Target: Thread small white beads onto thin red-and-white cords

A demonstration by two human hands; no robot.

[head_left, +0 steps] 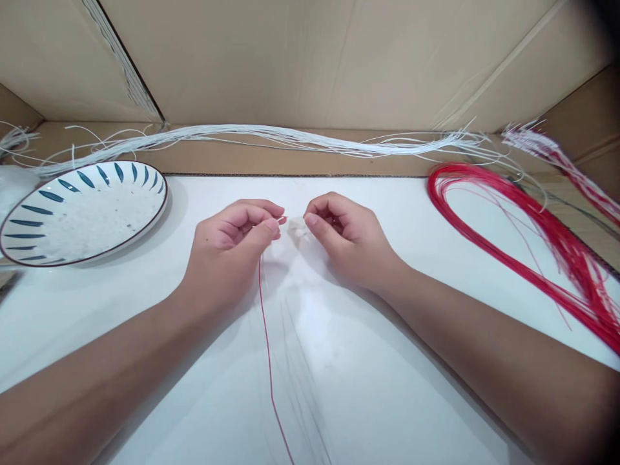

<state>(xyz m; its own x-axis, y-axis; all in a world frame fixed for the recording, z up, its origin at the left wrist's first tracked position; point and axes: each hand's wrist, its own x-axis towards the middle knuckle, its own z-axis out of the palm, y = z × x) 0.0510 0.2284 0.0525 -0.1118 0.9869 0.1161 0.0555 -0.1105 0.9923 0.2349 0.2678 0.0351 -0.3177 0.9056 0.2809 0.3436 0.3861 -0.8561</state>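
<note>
The left hand [232, 239] pinches a red cord [266, 329] between thumb and forefinger, other fingers curled in; a short red bit and a pale strand show at the fingertips. The right hand [351, 236] faces it just to the right, thumb and forefinger pressed together — what they pinch, if anything, I cannot tell. Between the two hands is a pale blur [296, 227], too unclear to name. The cord emerges below the left hand and runs down to the near edge of the view, with faint thin lines just to its right. Both forearms reach in from the near side over a white counter [411, 387].

At the far left is a plate [29, 239] — white, dark-rimmed, with green strokes around it — and small clear bits lie in it. At the right lies a looped red bundle [533, 203]. White strands [290, 134] stretch along the far side, and a red-and-white bundle [566, 165] lies at the far right. Cardboard [290, 58] walls stand behind everything.
</note>
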